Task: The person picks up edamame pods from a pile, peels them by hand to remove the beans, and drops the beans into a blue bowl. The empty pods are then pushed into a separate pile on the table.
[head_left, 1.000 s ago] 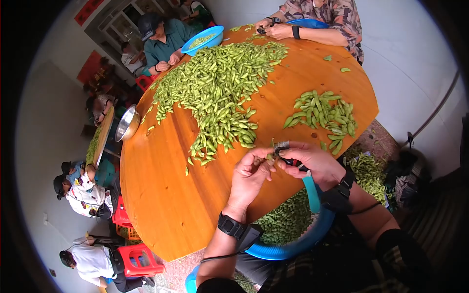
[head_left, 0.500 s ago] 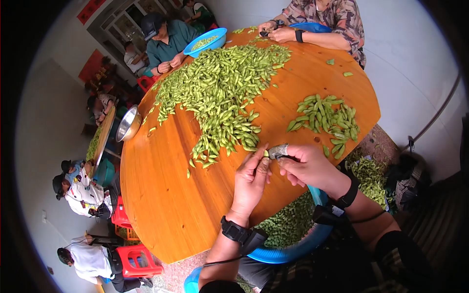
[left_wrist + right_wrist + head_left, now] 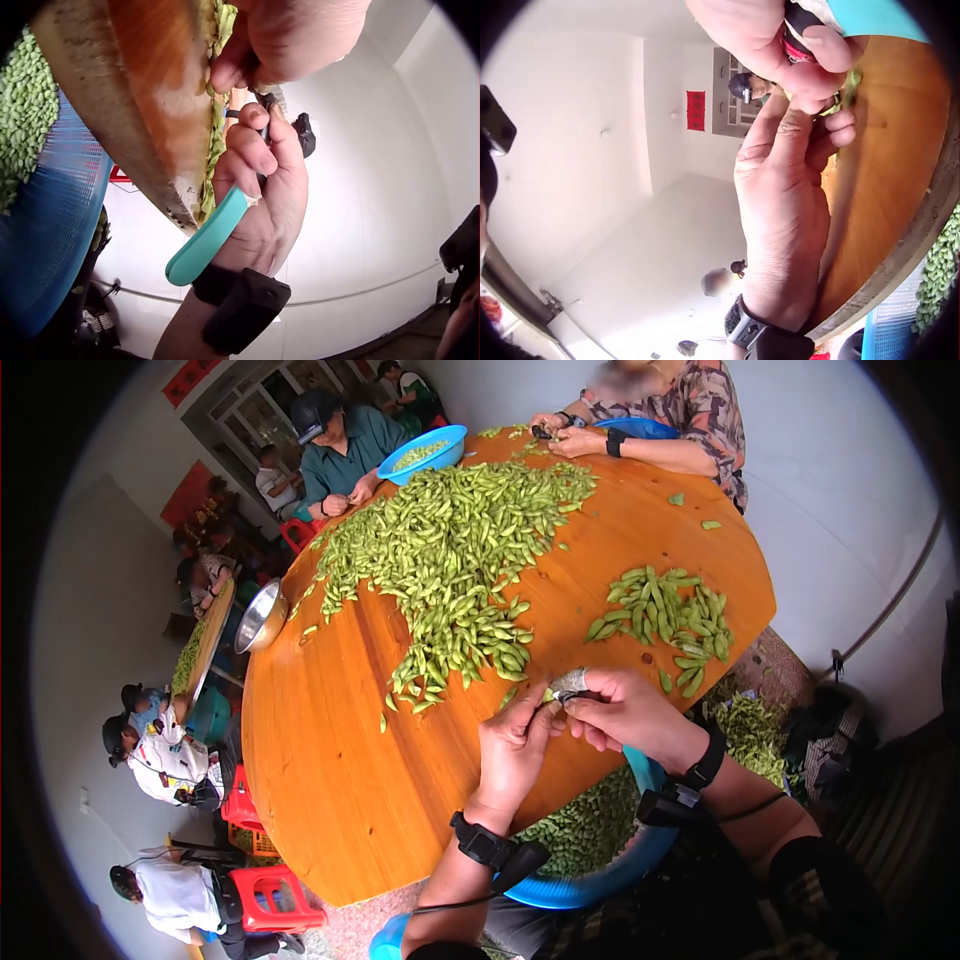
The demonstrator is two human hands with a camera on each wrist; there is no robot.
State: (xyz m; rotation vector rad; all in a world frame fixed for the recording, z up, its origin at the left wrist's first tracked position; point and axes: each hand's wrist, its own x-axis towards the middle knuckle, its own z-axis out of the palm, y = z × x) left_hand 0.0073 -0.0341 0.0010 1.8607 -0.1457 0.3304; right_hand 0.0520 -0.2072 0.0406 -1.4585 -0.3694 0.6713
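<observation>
We've got the wooden worktop (image 3: 330, 790) first, filling most of the head view. Big pile of green pods (image 3: 450, 540) on it, ahead of the hands. Blue basin (image 3: 590, 892) sits below the near edge, with loose green beans (image 3: 585, 820) inside. Smaller pile of pods (image 3: 665, 610) off to the right, apart from the big one.

Hands meet over the near part of the worktop. Left hand (image 3: 515, 750) pinches a single pod (image 3: 548, 696) between thumb and fingers; we see only a bit of green, rest hidden. Right hand (image 3: 640, 715) curls around a teal-handled tool (image 3: 214, 240), its tip at the pod, a grey cover (image 3: 570, 680) on one finger.

Risks, our judgement: tool tip works right by the left fingertips, so a slip off a smooth pod could nick the bare thumb. Pinching too hard might squash a bean or shoot it sideways. Hands aren't squarely above the basin, so anything popping loose could land on the worktop or floor. We can't tell whether the pod is split.
</observation>
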